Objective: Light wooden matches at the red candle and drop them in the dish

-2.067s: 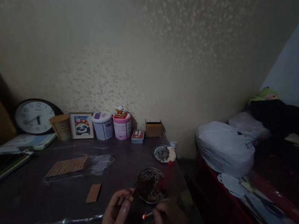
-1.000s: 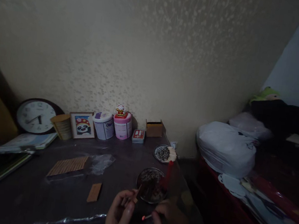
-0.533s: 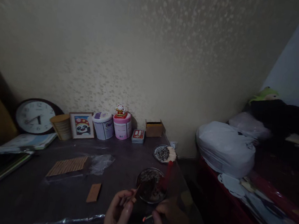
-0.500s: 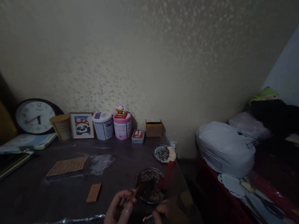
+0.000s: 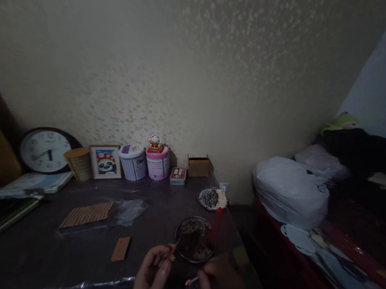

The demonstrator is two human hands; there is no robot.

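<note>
My left hand (image 5: 152,275) pinches a thin brown stick (image 5: 175,249) at the near edge of the dark table (image 5: 43,248); the stick's tip points toward a round dish (image 5: 195,239) of dark bits. My right hand (image 5: 223,286) grips a short stick with a glowing orange tip (image 5: 187,282), held low between both hands. A red candle (image 5: 217,225) stands at the dish's right rim.
A smaller dish (image 5: 210,197) with pale sticks lies behind. A flat wooden piece (image 5: 120,248) and a slatted mat (image 5: 86,214) lie left. Clock (image 5: 44,150), panda picture (image 5: 105,161), tins (image 5: 157,161) and a box (image 5: 198,166) line the wall. A white bag (image 5: 291,190) lies on the right.
The glowing tip has dimmed and dropped slightly lower. My left hand keeps the thin stick near the dish rim; both hands have shifted only a little.
</note>
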